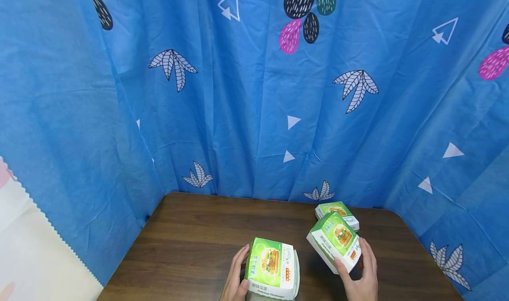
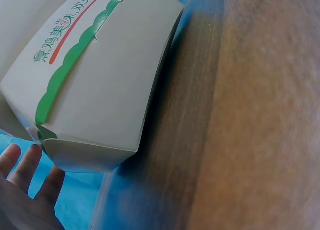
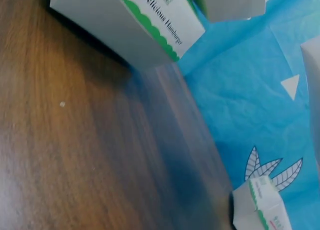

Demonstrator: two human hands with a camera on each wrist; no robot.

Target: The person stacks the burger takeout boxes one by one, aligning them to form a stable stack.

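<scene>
My right hand (image 1: 363, 279) grips a green-and-white hamburger box (image 1: 336, 239), tilted above the table, thumb on its near side and fingers at its right edge. To the left, another hamburger box (image 1: 270, 265) sits on a lower box, whose pale edge shows at the right. My left hand (image 1: 236, 276) rests against the left side of this stack, thumb near the front corner. In the left wrist view, its fingers (image 2: 30, 170) reach beside the corner of the lower box (image 2: 110, 75). The right wrist view shows a box side (image 3: 155, 20) printed "Delicious Hamburger".
A further hamburger box (image 1: 351, 221) lies at the back right of the dark wooden table (image 1: 199, 230), partly hidden behind the raised box. A patterned blue curtain (image 1: 246, 115) hangs behind the table and along both sides.
</scene>
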